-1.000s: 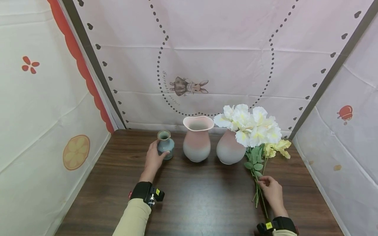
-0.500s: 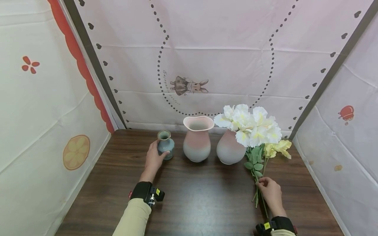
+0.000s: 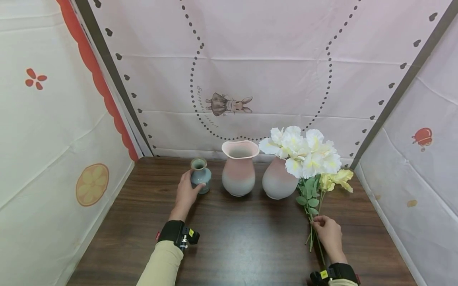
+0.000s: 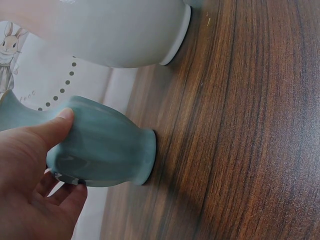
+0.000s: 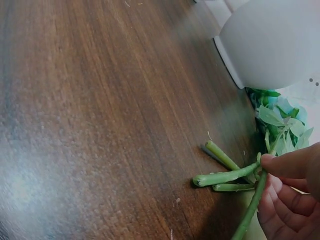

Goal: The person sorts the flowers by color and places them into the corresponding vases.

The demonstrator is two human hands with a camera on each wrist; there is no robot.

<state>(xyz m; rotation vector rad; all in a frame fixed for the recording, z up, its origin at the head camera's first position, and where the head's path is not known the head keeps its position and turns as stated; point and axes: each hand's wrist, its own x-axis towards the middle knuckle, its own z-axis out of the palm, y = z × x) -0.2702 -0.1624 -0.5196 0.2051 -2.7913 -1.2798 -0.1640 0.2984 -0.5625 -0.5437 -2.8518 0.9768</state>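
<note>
On the left of the table, my left hand (image 3: 185, 194) grips a small blue-green vase (image 3: 201, 175) around its body. The left wrist view shows the thumb (image 4: 57, 127) on one side of it and fingertips on the other, with the vase's base against the wood. My right hand (image 3: 330, 236) pinches a green flower stem (image 5: 254, 202) between thumb and fingers. Other cut stem ends (image 5: 220, 177) lie beside it on the table. The stems lead up to white flowers (image 3: 304, 153) and a yellow flower (image 3: 337, 179), with green leaves below the blooms.
Two larger pink-and-white vases stand near the back: one with a wavy rim (image 3: 239, 174) in the middle, another (image 3: 279, 180) to its right, its mouth hidden by white petals. Printed cloth walls (image 3: 264, 79) border the brown wooden table (image 3: 243, 238) at the back and sides.
Over the last second my right hand has shifted very slightly left, and the yellow flower has moved a touch to the right. The left hand and the small vase have stayed still.
</note>
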